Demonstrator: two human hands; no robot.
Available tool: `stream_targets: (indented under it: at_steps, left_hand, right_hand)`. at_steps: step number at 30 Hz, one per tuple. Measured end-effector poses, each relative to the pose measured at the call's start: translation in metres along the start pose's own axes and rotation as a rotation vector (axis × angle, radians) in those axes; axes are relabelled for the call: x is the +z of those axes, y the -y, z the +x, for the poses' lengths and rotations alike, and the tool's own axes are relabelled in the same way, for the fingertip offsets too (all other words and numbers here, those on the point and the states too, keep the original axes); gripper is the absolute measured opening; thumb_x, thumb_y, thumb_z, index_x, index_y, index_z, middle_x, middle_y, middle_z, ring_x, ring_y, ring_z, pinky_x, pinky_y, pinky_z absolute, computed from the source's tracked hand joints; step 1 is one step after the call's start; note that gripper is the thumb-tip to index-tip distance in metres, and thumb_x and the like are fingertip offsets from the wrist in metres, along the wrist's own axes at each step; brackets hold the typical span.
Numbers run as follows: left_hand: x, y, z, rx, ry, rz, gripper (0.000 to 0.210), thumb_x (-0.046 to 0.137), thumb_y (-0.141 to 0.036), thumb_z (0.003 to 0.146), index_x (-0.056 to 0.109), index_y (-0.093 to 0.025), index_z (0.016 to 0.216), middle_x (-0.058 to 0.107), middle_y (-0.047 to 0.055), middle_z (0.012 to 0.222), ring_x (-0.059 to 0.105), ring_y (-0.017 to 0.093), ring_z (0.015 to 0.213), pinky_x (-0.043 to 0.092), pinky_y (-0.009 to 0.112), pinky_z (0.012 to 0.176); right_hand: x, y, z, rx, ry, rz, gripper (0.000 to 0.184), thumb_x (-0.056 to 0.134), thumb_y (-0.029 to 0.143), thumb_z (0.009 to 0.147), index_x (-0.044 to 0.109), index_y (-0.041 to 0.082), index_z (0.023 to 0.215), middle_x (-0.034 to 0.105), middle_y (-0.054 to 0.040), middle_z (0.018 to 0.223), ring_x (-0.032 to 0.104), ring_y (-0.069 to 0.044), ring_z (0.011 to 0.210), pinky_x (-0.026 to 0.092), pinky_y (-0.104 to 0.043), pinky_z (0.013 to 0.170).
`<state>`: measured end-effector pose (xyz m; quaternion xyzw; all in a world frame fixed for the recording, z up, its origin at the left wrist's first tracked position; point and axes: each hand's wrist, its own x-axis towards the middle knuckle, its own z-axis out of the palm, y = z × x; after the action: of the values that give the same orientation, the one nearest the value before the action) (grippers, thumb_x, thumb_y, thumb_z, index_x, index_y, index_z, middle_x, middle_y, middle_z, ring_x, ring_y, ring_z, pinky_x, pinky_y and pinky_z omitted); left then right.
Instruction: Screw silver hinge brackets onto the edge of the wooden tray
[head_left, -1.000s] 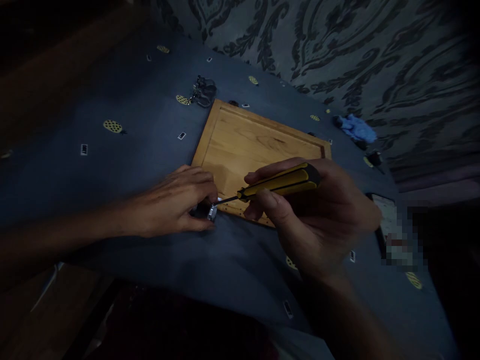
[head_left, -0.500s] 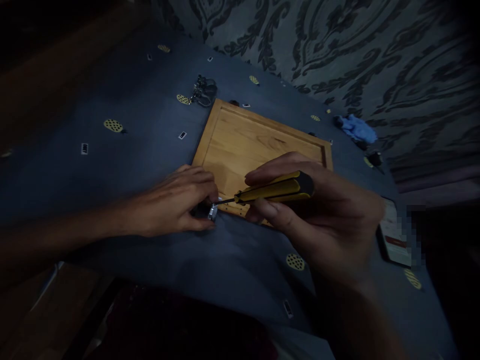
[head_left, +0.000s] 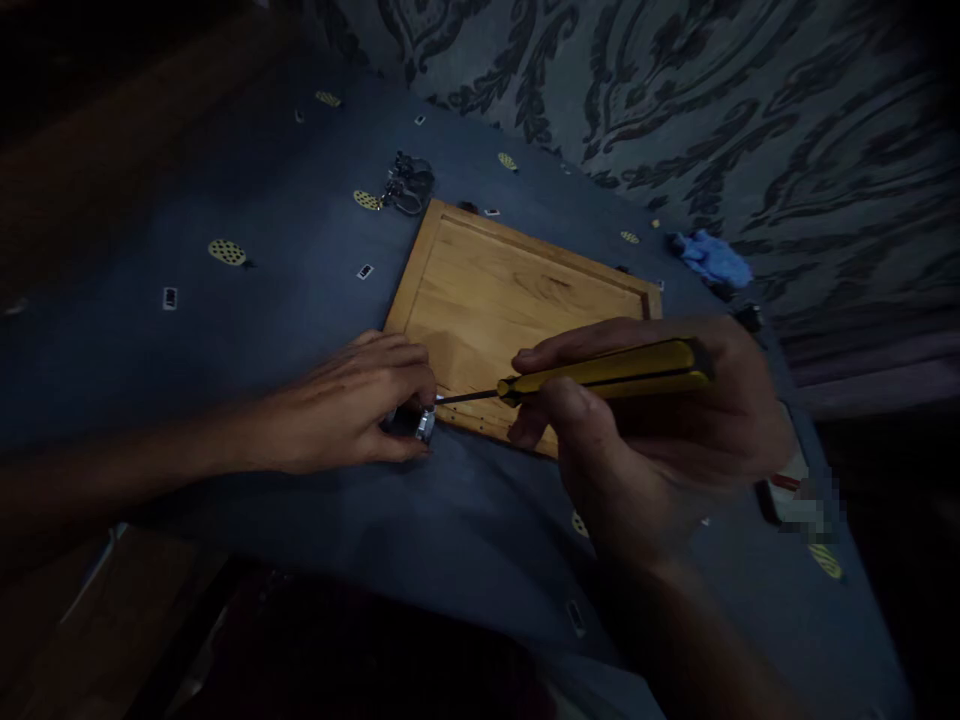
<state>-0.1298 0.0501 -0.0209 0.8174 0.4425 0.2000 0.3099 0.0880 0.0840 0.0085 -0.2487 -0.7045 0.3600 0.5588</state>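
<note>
A framed wooden panel (head_left: 517, 285), like a small cabinet door, lies flat with small holes along its near edge. At its near-left corner my left hand (head_left: 375, 395) is closed, thumb and fingers pinching a shiny metal hinge (head_left: 425, 425). The fingers hide part of the hinge. My right hand (head_left: 645, 430) grips the yellow and black handle of a screwdriver (head_left: 607, 375). Its thin shaft points left, and the tip is close to the hinge by my left fingertips; whether it sits in a screw, I cannot tell.
A patterned dark blue cloth (head_left: 300, 200) covers the table. Beyond the panel's far-left corner lie several metal hinge-like parts (head_left: 409, 185). A crumpled blue thing (head_left: 716, 258) is at the far right by the wallpapered wall (head_left: 675, 100). A phone-like flat object (head_left: 784, 480) lies partly behind my right hand.
My right hand and the screwdriver have shifted right, with more of the shaft now showing and the handle lying more level. My left hand stays in place on the hinge.
</note>
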Motion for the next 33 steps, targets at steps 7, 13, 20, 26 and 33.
stream_targets:
  at_steps: [7, 13, 20, 26, 33]
  left_hand:
    - [0.000, 0.001, -0.001, 0.012, -0.003, 0.001, 0.020, 0.084, -0.026, 0.092, 0.068, -0.018, 0.101, 0.064, 0.001, 0.101, 0.061, 0.022, 0.103, 0.038, 0.037, 0.097]
    - [0.001, 0.002, -0.001, 0.006, 0.005, 0.015, 0.020, 0.082, -0.025, 0.093, 0.068, -0.018, 0.105, 0.065, 0.001, 0.104, 0.061, 0.023, 0.107, 0.038, 0.038, 0.099]
    - [0.002, 0.002, -0.001, 0.009, -0.003, 0.017, 0.020, 0.081, -0.026, 0.093, 0.068, -0.018, 0.106, 0.066, 0.001, 0.104, 0.062, 0.023, 0.108, 0.039, 0.037, 0.099]
    - [0.001, 0.001, -0.001, 0.008, -0.016, 0.016, 0.020, 0.081, -0.028, 0.092, 0.067, -0.020, 0.103, 0.067, 0.002, 0.107, 0.062, 0.025, 0.111, 0.040, 0.039, 0.102]
    - [0.003, 0.002, -0.001, -0.001, -0.017, 0.033, 0.021, 0.079, -0.032, 0.094, 0.068, -0.020, 0.108, 0.069, 0.003, 0.110, 0.063, 0.026, 0.112, 0.042, 0.040, 0.103]
  right_hand:
    - [0.002, -0.002, 0.001, 0.011, 0.034, 0.027, 0.013, 0.086, 0.022, 0.091, 0.073, 0.025, 0.093, 0.079, 0.0005, 0.085, 0.070, -0.013, 0.056, 0.055, -0.027, 0.043]
    - [0.002, 0.001, 0.000, 0.048, 0.078, -0.009, 0.014, 0.086, 0.024, 0.092, 0.072, 0.026, 0.094, 0.078, 0.0019, 0.085, 0.069, -0.011, 0.052, 0.058, -0.025, 0.043]
    - [-0.004, 0.004, 0.001, 0.093, 0.158, -0.042, 0.012, 0.084, 0.026, 0.094, 0.074, 0.027, 0.099, 0.078, 0.0003, 0.092, 0.075, -0.015, 0.065, 0.062, -0.027, 0.052]
    - [-0.009, 0.010, 0.004, 0.158, 0.280, -0.056, 0.020, 0.076, 0.024, 0.100, 0.078, 0.029, 0.119, 0.079, 0.0005, 0.105, 0.074, -0.012, 0.065, 0.065, -0.029, 0.061]
    - [-0.003, 0.006, 0.005, 0.126, 0.237, -0.020, 0.007, 0.081, 0.024, 0.097, 0.075, 0.025, 0.100, 0.077, 0.0030, 0.095, 0.072, -0.010, 0.063, 0.061, -0.026, 0.059]
